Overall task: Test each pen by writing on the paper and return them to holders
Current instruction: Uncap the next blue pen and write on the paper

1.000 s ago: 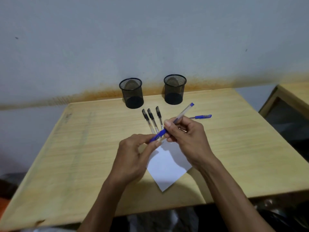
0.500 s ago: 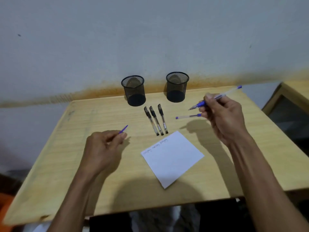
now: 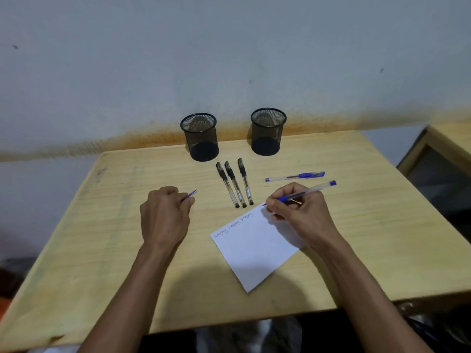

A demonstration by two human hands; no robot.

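Right hand (image 3: pixel 303 212) fingers (image 3: pixel 274 203) pinched around an uncapped blue pen (image 3: pixel 305 193), writing grip; tip touching the top corner of the paper (image 3: pixel 254 250), barrel tilted up and to the right, blue end plug at the far end. Left hand (image 3: pixel 164 217) curled into a loose fist resting on the table (image 3: pixel 102 250), fingers closed on a blue pen cap (image 3: pixel 190 194); only the cap's thin tip sticks out past the knuckles

Paper: white sheet, lying flat, rotated so one corner points at the near table edge. A line of handwritten scribbles runs along its upper-left edge; text not legible

Beyond the paper: three black pens (image 3: pixel 234 184), capped, laid side by side on the table, roughly parallel, caps toward the wall, near ends just beside the paper's upper edge. To the right of them a second blue pen (image 3: pixel 295 176), capped, lies flat and crosswise, just beyond the right hand, not touching it

Far end of table, near the wall: two black mesh holders, left holder (image 3: pixel 200 137) and right holder (image 3: pixel 267 132), upright, apart from each other. No pens visible in either. All the pens in view are out of the holders
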